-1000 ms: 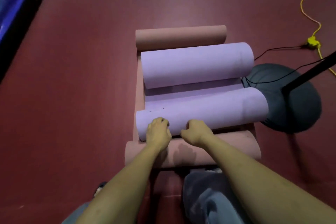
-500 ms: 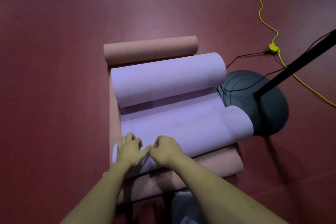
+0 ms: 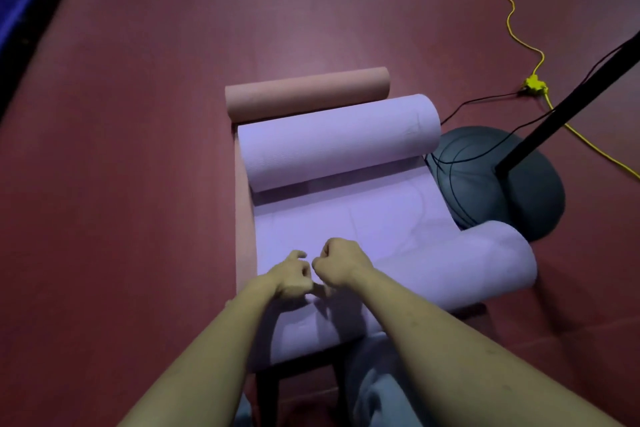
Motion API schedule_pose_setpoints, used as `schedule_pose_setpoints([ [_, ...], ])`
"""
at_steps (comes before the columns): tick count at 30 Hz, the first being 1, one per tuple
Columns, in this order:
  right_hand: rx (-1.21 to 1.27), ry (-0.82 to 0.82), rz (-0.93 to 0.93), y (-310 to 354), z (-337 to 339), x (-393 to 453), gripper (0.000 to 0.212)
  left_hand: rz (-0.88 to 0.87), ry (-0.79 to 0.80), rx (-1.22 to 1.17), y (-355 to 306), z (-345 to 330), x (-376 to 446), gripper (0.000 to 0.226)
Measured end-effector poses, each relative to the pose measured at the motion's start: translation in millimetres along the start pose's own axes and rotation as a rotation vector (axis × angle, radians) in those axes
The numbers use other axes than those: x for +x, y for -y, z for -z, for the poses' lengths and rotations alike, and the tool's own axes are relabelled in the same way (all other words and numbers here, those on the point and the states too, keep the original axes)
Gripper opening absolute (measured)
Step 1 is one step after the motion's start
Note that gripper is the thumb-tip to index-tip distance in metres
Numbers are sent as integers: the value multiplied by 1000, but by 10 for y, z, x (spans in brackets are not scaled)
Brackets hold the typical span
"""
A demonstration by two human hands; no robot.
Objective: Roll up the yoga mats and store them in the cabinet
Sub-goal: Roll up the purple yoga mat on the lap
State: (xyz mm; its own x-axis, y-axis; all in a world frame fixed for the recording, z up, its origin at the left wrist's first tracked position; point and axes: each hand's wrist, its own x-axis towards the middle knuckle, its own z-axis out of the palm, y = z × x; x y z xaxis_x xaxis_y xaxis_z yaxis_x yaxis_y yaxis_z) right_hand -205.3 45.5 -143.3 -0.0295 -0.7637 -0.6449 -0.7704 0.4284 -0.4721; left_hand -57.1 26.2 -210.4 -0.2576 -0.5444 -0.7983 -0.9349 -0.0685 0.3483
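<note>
On a dark red floor [image 3: 156, 184], head view: purple yoga mat [image 3: 346, 218] lay atop a pink yoga mat [image 3: 306, 94], both with far ends curled into rolls. Black stand base [image 3: 519, 191], black pole [image 3: 568, 107] and yellow cable [image 3: 512, 21] stood at right. Left hand [image 3: 292, 276] and right hand [image 3: 341, 262], knuckles touching, each had its grip curled tight on the purple mat's near rolled edge, at the roll's left part.

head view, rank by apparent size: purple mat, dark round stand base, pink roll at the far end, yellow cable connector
1. purple mat, both curled ends included
2. dark round stand base and pink roll: look alike in area and the roll lies farther off, so unranked
3. yellow cable connector, by far the smallest
</note>
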Motion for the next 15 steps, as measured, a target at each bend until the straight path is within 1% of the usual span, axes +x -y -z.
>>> schedule_pose_setpoints([
  [1, -24, 1, 16, 0, 19, -60, 12, 13, 22, 35, -21, -75, -101, 89],
  [3, -64, 16, 46, -10, 58, -197, 14, 28, 82, 191, -136, -213, -341, 124],
  [4, -83, 24, 58, -22, 81, -271, 18, 27, 112, 284, -212, -285, -475, 134],
  [5, -104, 26, 67, -27, 115, -352, 20, 19, 119, 353, -277, -348, -616, 133],
  [6, -128, 23, 72, -46, 150, -427, 18, 3, 100, 385, -343, -396, -770, 124],
  [8, -216, 35, 76, -85, 230, -567, 16, -40, -3, 382, -403, -449, -1025, 96],
  [10, -348, 98, 69, -118, 281, -695, 35, -71, -140, 375, -352, -462, -1246, 76],
  [12, -503, 157, 81, -122, 284, -876, 54, -88, -252, 352, -249, -431, -1483, 67],
  [13, -574, 169, 106, -114, 278, -979, 60, -98, -304, 336, -200, -413, -1627, 63],
  [15, -673, 135, 207, -114, 285, -1159, 66, -114, -384, 345, -99, -402, -1906, 60],
])
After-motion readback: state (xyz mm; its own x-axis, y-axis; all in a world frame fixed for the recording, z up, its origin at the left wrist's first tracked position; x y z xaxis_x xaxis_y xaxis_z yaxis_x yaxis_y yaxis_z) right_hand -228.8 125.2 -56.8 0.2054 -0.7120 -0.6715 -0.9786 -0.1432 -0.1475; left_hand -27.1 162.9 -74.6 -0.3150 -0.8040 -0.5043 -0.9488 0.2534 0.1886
